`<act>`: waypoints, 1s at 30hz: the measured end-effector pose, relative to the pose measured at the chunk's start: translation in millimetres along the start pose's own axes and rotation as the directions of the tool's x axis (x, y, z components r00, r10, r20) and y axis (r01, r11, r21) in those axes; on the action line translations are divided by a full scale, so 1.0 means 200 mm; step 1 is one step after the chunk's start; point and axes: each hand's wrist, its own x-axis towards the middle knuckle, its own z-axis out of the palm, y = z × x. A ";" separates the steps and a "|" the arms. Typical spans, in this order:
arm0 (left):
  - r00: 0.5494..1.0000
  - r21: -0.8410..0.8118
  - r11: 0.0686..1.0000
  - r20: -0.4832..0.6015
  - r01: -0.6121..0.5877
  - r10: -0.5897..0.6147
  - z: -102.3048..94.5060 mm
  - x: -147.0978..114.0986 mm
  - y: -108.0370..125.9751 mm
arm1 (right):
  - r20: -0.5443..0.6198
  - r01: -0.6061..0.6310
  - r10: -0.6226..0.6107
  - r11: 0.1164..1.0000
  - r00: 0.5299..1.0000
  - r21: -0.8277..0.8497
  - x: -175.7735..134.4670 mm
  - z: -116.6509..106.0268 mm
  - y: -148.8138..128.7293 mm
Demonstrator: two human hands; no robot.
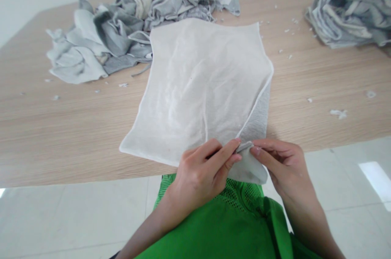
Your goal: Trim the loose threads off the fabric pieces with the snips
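Note:
A pale off-white piece of fabric (pixel 183 88) with a white stitched edge lies spread over the front of the table. Its lower right part is folded, showing a grey side, and a flap hangs past the table edge. My left hand (pixel 204 165) pinches the fabric at the fold with thumb and forefinger. Just to its right, my right hand (pixel 284 165) grips the same folded edge between thumb and fingers. A short stretch of the edge runs between the two pinches.
A heap of crumpled grey and cream fabric pieces (pixel 122 31) lies at the back left of the wooden table (pixel 76 128). Another pile of grey fabric (pixel 351 14) sits at the far right. White scraps (pixel 338 113) are scattered about. Green clothing (pixel 214 230) is below my hands.

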 end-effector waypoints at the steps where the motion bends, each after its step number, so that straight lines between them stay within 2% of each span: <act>1: 1.000 -0.017 1.000 0.001 0.007 -0.007 0.00 0.00 0.00 | 0.003 -0.001 0.001 1.000 1.000 0.002 0.00 0.00 0.00; 8: 0.999 -0.101 0.994 -0.021 0.037 -0.039 -0.04 0.00 -0.01 | -0.006 -0.007 0.007 0.999 1.000 0.031 0.01 0.01 0.00; 15: 0.998 0.086 0.994 -0.024 -0.062 0.064 -0.02 -0.02 -0.01 | 0.011 -0.008 0.008 1.000 1.000 0.024 -0.01 0.01 -0.01; 30: 0.993 0.198 0.974 -0.017 -0.108 0.114 0.00 -0.03 -0.02 | 0.050 -0.064 0.061 0.997 0.997 0.049 0.00 0.00 -0.01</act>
